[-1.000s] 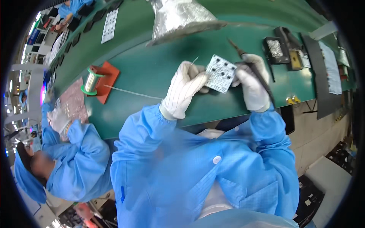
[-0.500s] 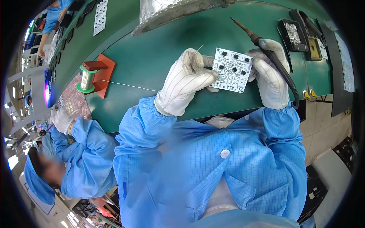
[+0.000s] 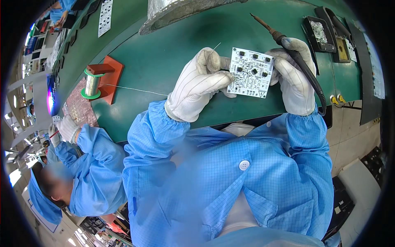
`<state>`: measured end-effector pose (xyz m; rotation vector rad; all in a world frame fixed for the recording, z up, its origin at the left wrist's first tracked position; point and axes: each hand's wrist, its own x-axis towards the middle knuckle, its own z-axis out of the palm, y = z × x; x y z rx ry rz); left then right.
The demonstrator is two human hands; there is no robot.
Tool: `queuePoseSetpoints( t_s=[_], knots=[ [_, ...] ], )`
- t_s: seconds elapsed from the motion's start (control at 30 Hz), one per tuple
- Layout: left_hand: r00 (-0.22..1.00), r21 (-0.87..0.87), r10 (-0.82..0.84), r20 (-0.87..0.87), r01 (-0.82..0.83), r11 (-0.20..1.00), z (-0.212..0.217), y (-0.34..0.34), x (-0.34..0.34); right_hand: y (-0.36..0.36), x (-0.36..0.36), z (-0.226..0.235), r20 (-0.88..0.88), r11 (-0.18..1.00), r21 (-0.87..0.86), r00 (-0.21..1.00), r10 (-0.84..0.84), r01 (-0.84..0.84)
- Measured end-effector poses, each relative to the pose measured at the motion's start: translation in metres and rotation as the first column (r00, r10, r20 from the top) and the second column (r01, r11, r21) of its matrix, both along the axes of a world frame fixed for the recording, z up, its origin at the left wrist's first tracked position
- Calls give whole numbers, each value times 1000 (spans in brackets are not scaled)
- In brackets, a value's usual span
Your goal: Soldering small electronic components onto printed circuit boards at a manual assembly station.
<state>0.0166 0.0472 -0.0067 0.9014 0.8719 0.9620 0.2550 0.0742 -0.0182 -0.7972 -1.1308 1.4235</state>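
A square white circuit board (image 3: 251, 73) with small black parts is held up between my gloved hands, its populated face in view. My left hand (image 3: 199, 84) is closed, thumb and fingertips at the board's left edge. Solder wire (image 3: 215, 46) pokes up from between its fingers; the same thin strand runs back to a spool (image 3: 91, 85) on a red-brown stand (image 3: 112, 80). My right hand (image 3: 295, 78) pinches the board's right edge. A soldering iron (image 3: 297, 61) also rests in that hand, its tip pointing up and left, away from the board.
The green table (image 3: 152, 70) lies below my hands. A foil-covered object (image 3: 173, 12) stands at its far side. On the right are an iron holder (image 3: 329, 24) and a black tray (image 3: 317, 35). A co-worker (image 3: 94, 164) in blue sits at left.
The board has shifted slightly up and left and turned a little, and my left thumb now covers less of it. At left, the co-worker's head and hands have moved.
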Motion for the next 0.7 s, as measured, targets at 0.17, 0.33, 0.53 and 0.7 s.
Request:
queuePoseSetpoints(
  t_s=[0.17, 0.33, 0.53, 0.7],
  knots=[
    [1000, 0, 4, 16, -4, 1000, 0, 0, 1, 0, -1, 0, -6, 1000, -3, 1000, -13, 13],
    [1000, 4, -2, 16, 2, 1000, -2, 2, 0, 0, 0, -2, -40, 1000, 28, 999, -8, 9],
    [1000, -60, 3, 30, -1, 998, 2, 1, 1, 0, 1, -2, -86, 999, 39, 996, 4, -1],
    [997, -93, -7, 76, 14, 996, -1, 1, 0, 0, 4, -3, -91, 998, 59, 996, 22, -16]
  ],
)
